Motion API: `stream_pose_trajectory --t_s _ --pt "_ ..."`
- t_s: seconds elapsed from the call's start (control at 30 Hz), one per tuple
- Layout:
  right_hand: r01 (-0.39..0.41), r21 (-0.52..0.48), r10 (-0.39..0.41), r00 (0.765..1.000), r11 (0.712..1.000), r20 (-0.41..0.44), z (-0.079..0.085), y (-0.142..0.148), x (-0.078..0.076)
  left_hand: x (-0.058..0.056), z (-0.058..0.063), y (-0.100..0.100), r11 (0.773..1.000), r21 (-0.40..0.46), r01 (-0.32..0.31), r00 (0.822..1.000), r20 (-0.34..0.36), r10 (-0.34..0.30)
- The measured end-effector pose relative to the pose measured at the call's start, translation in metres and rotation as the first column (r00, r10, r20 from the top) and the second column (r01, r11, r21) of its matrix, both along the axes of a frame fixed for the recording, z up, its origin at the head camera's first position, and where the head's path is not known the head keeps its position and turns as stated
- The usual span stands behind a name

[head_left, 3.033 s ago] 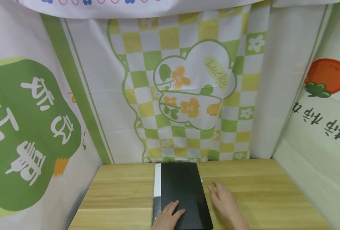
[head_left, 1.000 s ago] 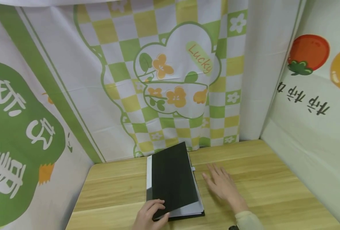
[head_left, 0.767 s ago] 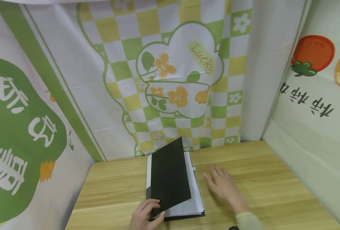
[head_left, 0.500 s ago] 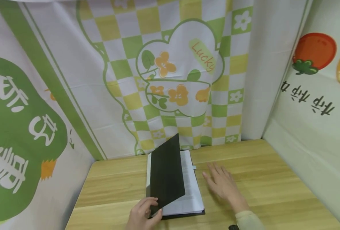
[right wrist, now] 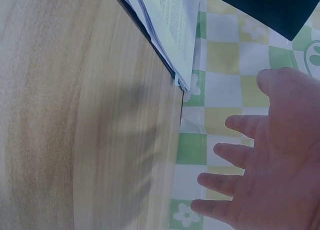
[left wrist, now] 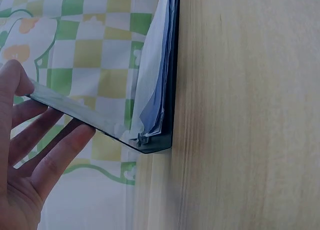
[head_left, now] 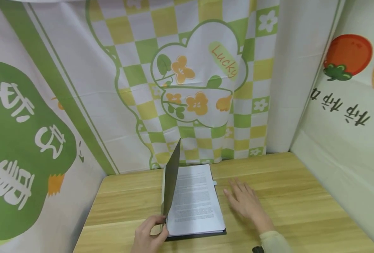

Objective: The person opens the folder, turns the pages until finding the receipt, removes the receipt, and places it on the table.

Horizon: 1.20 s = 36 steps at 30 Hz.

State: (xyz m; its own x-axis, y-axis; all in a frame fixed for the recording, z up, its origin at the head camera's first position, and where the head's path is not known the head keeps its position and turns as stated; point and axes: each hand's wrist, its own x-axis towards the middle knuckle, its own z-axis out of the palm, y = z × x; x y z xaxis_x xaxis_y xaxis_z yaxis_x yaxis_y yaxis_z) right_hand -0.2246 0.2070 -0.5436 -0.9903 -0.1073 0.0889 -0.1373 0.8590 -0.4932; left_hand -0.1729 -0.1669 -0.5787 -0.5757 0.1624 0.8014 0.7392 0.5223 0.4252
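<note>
A black folder (head_left: pixel 195 237) lies on the table with its front cover (head_left: pixel 172 179) raised almost upright along the left side. Inside, a stack of printed white paper (head_left: pixel 194 200) is exposed. My left hand (head_left: pixel 149 232) pinches the cover by its near edge; in the left wrist view, the thumb (left wrist: pixel 17 77) is on one face and the fingers (left wrist: pixel 55 160) are on the other. To the right of the folder, my right hand (head_left: pixel 245 202) is spread with its fingers extended, apart from the folder. In the right wrist view that hand (right wrist: pixel 285 160) holds nothing.
The wooden table (head_left: pixel 127 203) reaches back to a checkered cloth (head_left: pixel 202 144) hanging behind the folder. Printed cloth walls stand at left (head_left: pixel 25 147) and right (head_left: pixel 339 147). A small pale tab (head_left: pixel 214 183) sticks out from the folder's right edge.
My left hand has moved from lying on the closed folder to its near edge and swung the cover up leftward, exposing the printed pages. My right hand has hardly moved over the last second.
</note>
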Motion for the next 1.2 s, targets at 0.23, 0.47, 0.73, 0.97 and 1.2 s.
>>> stream_pose_trajectory --t_s 0.23,0.47,0.73,0.97,1.2 --pt "-0.015 -0.005 0.015 1.000 1.000 0.020 -0.001 -0.002 0.004 0.016 0.003 -0.006 0.967 0.048 -0.249 0.955 0.179 0.237" --pt "-0.017 -0.021 0.018 0.999 1.000 0.040 -0.006 -0.001 0.010 0.029 0.001 -0.018 0.921 0.106 -0.375 0.887 0.330 0.323" --pt "-0.035 -0.039 0.034 0.999 0.999 -0.028 -0.011 0.008 0.005 0.030 0.008 -0.027 0.890 0.134 -0.435 0.716 0.651 0.252" --pt "-0.024 -0.024 0.024 1.000 0.999 0.002 0.001 0.018 0.003 0.017 0.010 -0.031 0.894 0.185 -0.409 0.669 0.727 0.156" --pt "-0.075 -0.016 0.075 0.997 0.997 -0.003 -0.004 0.001 0.000 0.033 0.006 -0.050 0.842 0.184 -0.507 0.579 0.796 0.175"
